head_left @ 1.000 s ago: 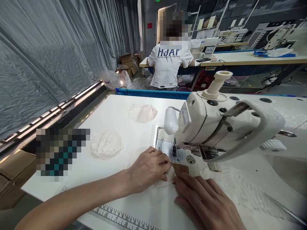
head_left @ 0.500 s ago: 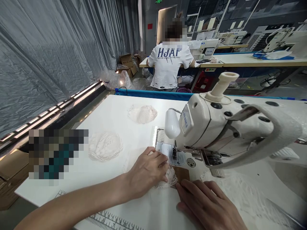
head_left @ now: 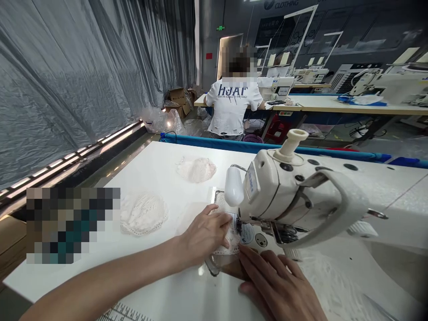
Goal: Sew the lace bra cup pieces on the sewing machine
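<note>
A small white lace piece with a scalloped edge lies at the presser foot of a white sewing machine. My left hand is on the lace, fingers bent and closed over it, left of the foot. At the lace's near right corner, the fingertips of my right hand are closed on its edge. A flat brown piece shows below the lace, partly covered by my right fingers. What lies beneath both palms is hidden.
Two other white lace pieces, one nearer and one farther, lie on the left of the white table. More lace spreads at right. A printed ruler marks the front edge. A person sits ahead at another table.
The lace has moved up against the presser foot, and my right hand has shifted slightly left with it. The brown piece now sits below the lace instead of at its right. The view has tilted up.
</note>
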{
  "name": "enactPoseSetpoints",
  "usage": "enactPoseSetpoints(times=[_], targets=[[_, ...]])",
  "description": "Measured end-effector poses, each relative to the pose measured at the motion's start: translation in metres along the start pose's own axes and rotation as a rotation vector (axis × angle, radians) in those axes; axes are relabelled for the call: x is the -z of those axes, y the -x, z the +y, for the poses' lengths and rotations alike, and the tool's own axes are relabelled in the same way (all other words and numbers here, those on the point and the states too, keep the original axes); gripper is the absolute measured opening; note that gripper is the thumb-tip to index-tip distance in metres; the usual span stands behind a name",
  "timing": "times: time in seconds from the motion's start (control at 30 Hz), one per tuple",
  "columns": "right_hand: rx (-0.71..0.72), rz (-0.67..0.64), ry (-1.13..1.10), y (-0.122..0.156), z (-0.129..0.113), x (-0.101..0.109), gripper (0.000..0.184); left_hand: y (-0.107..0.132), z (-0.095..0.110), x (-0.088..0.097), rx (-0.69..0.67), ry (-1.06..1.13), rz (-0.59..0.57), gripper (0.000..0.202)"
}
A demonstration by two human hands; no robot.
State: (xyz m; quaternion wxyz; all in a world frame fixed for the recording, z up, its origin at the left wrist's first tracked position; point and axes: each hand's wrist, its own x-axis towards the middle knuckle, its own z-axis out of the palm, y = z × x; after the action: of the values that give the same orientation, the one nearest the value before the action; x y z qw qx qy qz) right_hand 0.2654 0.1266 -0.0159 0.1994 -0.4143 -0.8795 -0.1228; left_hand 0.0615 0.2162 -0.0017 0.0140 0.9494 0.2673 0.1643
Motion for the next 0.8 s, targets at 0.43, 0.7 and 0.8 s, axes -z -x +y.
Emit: enactPoseSetpoints(times=[0.43,0.7,0.8], targets=[[0.030,-0.035,0.094,0.006,0.006,-0.006,0.041,-0.011,-0.010,0.005,-0.070,0.080,-0.030,0.016],[0.000,-0.014,0.024,0.009,0.004,-0.006,0.036,0.012,0.010,0.019,-0.149,0.043,0.009,0.023],[-0.017,-0.009,-0.004,0.009,0.003,-0.007,0.034,0.015,0.013,0.016,-0.146,-0.004,0.050,0.036]])
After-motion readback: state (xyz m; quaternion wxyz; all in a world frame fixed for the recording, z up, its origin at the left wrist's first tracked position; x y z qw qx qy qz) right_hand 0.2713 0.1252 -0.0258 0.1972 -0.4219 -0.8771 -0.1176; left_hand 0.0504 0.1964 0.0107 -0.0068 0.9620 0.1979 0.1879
